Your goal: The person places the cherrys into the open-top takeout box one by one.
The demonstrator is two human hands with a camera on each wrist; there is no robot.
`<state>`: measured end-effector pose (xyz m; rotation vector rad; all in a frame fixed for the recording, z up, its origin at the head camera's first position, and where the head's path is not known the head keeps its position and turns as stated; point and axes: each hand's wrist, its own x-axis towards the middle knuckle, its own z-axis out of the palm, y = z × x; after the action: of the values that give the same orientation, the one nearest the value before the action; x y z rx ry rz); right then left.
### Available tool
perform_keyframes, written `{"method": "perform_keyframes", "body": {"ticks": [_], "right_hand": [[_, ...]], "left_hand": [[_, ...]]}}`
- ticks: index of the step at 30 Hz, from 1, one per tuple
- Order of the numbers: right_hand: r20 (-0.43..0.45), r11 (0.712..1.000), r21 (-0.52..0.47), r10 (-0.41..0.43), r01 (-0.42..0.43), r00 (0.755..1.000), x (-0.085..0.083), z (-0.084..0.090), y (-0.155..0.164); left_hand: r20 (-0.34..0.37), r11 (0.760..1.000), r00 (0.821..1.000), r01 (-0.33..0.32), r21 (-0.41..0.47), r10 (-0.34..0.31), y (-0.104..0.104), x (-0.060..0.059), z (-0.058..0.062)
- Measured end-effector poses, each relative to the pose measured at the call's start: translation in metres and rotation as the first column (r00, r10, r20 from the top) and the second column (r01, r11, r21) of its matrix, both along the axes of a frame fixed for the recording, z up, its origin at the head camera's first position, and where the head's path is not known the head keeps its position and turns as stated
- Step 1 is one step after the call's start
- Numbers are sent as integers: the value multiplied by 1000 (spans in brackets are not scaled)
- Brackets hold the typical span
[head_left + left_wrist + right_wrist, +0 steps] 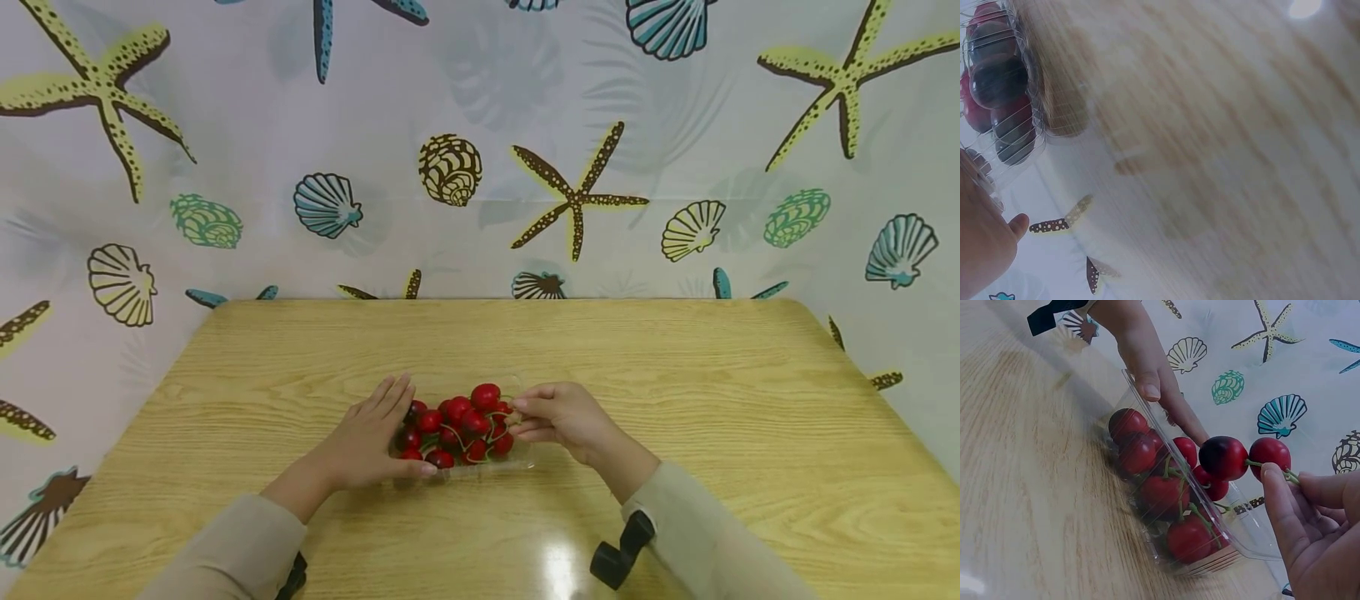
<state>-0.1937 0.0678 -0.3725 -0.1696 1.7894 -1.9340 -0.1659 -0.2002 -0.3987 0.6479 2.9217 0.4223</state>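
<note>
A clear plastic box (pixel 517 468) filled with red cherries (pixel 430 421) sits on the table. My left hand (pixel 363 446) rests against the box's left end, fingers straight toward the back and thumb along the front edge. In the left wrist view, part of that hand (pixel 985 244) shows beside the box's ribbed wall (pixel 1036 115). My right hand (pixel 566 417) is at the box's right end, pinching green stems (pixel 1290 477) between thumb and fingers. Two cherries on those stems, a dark one (pixel 1224 458) and a red one (pixel 1269 453), are raised above the box's rim.
The box stands on a wood-grain table (pixel 675 375). Behind it hangs a white cloth (pixel 390 275) printed with shells and starfish. Black straps (pixel 626 550) are on the wrists, over light sleeves.
</note>
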Motion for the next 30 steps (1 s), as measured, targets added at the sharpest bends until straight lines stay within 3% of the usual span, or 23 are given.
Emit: {"method": "perform_keyframes", "body": {"ticks": [13,22,30], "right_hand": [[0,993,87,75,-75,997,-14,-5,-13],[-23,971,182,164,-157,986,-19,-2,-23],[-5,958,228,180,-174,984,-23,2,-34]], "left_hand": [[-13,1000,1000,2,-1,-2,0,0,0],[-5,1000,1000,0,2,0,-1,-1,-1],[9,1000,1000,-5,3,5,0,0,1]]}}
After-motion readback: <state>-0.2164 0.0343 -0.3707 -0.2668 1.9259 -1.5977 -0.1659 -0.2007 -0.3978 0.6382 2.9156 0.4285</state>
